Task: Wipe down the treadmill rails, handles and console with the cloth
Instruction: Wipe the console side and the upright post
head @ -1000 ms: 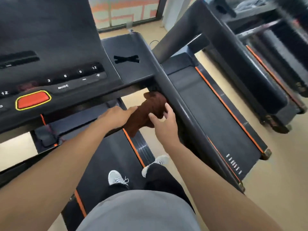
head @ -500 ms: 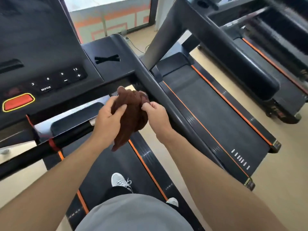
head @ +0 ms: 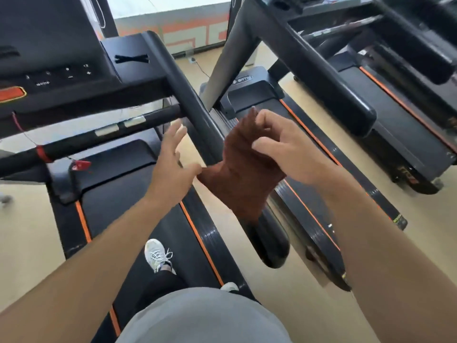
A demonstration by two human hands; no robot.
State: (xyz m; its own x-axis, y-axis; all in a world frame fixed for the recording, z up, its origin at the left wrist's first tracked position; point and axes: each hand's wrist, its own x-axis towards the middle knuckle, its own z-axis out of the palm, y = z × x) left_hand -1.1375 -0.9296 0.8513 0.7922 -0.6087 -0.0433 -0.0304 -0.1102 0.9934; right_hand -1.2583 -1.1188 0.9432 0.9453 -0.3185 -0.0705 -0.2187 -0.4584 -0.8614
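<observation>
Cloth (head: 243,169) now unbunched, pinched by right hand (head: 284,154); left hand (head: 173,164) splayed, perhaps touching it.

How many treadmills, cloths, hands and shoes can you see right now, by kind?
Treadmills: 3, the near treadmill, the middle treadmill, the far treadmill
Brown cloth: 1
Hands: 2, left hand, right hand
White shoes: 2, one, another's tip
Total: 8
</observation>
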